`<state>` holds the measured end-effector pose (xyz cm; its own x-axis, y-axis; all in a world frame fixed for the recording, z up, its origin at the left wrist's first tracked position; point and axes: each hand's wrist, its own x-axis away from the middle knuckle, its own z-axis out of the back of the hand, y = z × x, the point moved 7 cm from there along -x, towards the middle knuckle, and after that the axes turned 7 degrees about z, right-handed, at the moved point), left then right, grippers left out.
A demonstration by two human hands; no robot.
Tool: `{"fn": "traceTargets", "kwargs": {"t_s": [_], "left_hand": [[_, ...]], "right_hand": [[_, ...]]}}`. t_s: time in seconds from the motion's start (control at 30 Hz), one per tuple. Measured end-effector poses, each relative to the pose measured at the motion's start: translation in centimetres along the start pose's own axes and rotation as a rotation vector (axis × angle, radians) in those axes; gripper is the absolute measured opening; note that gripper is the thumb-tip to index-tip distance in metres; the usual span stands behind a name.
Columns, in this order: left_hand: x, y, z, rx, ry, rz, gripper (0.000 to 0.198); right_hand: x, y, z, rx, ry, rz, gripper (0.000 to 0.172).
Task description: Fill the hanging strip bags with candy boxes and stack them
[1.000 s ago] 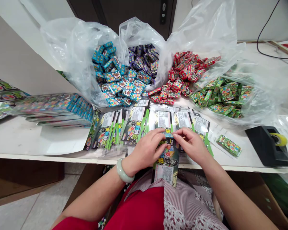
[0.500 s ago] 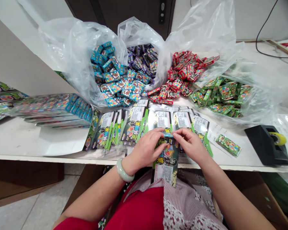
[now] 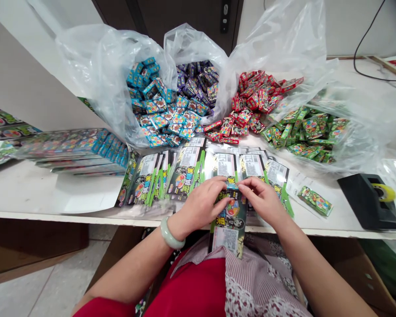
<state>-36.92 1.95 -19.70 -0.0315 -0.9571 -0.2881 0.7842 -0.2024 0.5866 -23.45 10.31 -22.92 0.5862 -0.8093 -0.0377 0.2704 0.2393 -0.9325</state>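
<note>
A black printed packet (image 3: 229, 222) with colourful lettering and a white label hangs over the table's front edge, its lower end against the apron. At its upper left edge, my left hand (image 3: 201, 200) pinches it between thumb and fingers. The thumb and fingertips of my right hand (image 3: 264, 199) close on its upper right edge. A sliver of light blue shows between the two sets of fingertips; what it belongs to is mostly covered. Behind the hands lie overlapping rows of similar black packets (image 3: 183, 174) with green strips.
Clear plastic bags at the back hold small blue boxes (image 3: 158, 105), purple boxes (image 3: 198, 83), red boxes (image 3: 257, 94) and green packs (image 3: 313, 132). A black tape dispenser (image 3: 363, 198) stands right, near one green pack (image 3: 315, 200). Stacked filled packs (image 3: 75, 147) lie left.
Both hands keep the same grip on the packet. The view has shifted very slightly; nothing else visibly differs.
</note>
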Motion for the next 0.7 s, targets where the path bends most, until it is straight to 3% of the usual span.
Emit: {"fn": "traceTargets", "kwargs": {"t_s": [0.5, 0.7], "left_hand": [[0.32, -0.12, -0.20, -0.009, 0.027, -0.003, 0.018], [-0.16, -0.26, -0.25, 0.131, -0.003, 0.055, 0.012]], "right_hand": [[0.07, 0.05, -0.10, 0.019, -0.016, 0.011, 0.026], [0.32, 0.40, -0.16, -0.011, -0.024, 0.022, 0.022]]}}
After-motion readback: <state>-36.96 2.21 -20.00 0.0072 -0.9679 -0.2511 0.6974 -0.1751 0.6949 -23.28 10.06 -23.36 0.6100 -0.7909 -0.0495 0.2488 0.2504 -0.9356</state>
